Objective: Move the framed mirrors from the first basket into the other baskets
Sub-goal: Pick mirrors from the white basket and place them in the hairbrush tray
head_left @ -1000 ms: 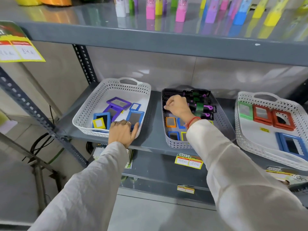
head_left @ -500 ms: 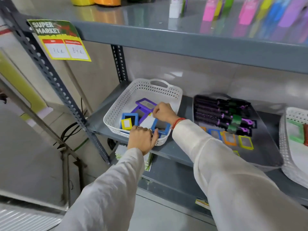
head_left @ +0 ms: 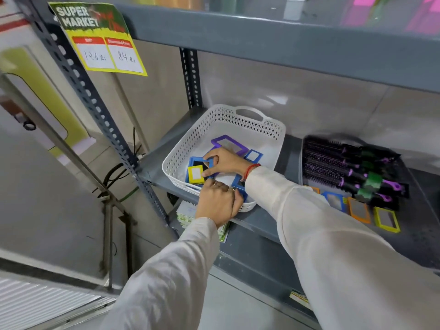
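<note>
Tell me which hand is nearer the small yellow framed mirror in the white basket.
Right. The right hand reaches into the white basket, fingertips at the yellow framed mirror. The left hand sits at the basket's near rim, just short of it.

both arms wear long, loose sleeves of pale off-white cloth with soft folds, reaching to the wrists. the right hand [head_left: 226, 161] has a thin red thread bracelet [head_left: 251, 169] at the wrist. the left hand [head_left: 216, 202] wears small rings [head_left: 215, 183] on its fingers.
</note>
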